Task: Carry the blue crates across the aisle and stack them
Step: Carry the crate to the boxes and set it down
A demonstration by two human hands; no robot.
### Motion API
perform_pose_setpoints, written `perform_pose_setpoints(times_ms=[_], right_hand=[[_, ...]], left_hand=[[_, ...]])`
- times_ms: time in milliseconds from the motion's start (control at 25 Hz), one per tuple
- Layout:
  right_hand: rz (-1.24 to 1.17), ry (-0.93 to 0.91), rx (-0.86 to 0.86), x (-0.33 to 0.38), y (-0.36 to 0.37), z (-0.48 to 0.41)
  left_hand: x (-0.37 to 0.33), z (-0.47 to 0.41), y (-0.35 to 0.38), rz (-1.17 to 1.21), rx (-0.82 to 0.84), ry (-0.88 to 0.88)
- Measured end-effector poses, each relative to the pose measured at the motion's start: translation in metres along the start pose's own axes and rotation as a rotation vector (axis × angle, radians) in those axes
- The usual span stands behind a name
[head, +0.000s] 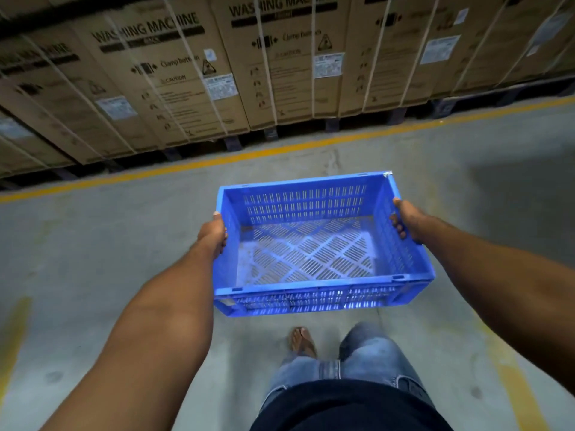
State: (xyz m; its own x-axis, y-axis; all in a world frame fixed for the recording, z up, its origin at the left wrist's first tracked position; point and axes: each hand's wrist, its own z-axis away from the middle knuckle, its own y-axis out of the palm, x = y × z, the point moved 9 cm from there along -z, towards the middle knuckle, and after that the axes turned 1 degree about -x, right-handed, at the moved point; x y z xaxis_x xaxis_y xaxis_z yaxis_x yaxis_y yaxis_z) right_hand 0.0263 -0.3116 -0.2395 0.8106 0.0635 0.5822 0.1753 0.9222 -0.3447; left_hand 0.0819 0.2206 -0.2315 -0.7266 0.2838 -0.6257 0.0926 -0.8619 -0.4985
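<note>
A person holds one blue plastic crate with slots in its walls and bottom (pixel 314 244) up in the air, out in front of the body, above the grey concrete floor (pixel 466 188). The crate is empty, and it touches nothing but the two hands. The left hand (pixel 214 231) grips the left short wall and the right hand (pixel 407 220) grips the right short wall. On each side the fingers (pixel 398 227) hook over the rim and down the inside, so they are wrapped on the crate, not spread wide. The crate sits right between the hands and looks close to level. I think this is the carrying step: a foot in a brown sandal (pixel 303 340) is out in front and a knee in blue jeans (pixel 367 353) is bent, like someone in mid-step. Ahead, a yellow line painted on the floor (pixel 280 149) runs across, and past it stands a row of tall brown cardboard boxes with straps (pixel 174 76). I see no other blue crate and no stack from here. So the next move, I guess, calls for finding the stack, holding the crate flat, and lowering it so its corners line up with the crate below.
</note>
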Motion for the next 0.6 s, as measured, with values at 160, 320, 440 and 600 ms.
perform_pose_setpoints(times_ms=[160,320,440,600], right_hand=[[0.073,-0.064,-0.114,0.078,0.017,-0.081],[0.178,-0.066,-0.099,0.123,0.046,-0.201],[0.388,-0.092,-0.156,0.150,0.060,-0.282],[0.608,-0.174,-0.226,0.185,0.091,-0.357]], left_hand=[[-0.064,-0.085,0.027,-0.078,-0.039,0.032],[-0.090,-0.208,0.070,-0.183,-0.120,0.010],[-0.090,-0.292,0.109,-0.265,-0.183,-0.019],[-0.141,-0.315,0.173,-0.452,-0.146,0.093]])
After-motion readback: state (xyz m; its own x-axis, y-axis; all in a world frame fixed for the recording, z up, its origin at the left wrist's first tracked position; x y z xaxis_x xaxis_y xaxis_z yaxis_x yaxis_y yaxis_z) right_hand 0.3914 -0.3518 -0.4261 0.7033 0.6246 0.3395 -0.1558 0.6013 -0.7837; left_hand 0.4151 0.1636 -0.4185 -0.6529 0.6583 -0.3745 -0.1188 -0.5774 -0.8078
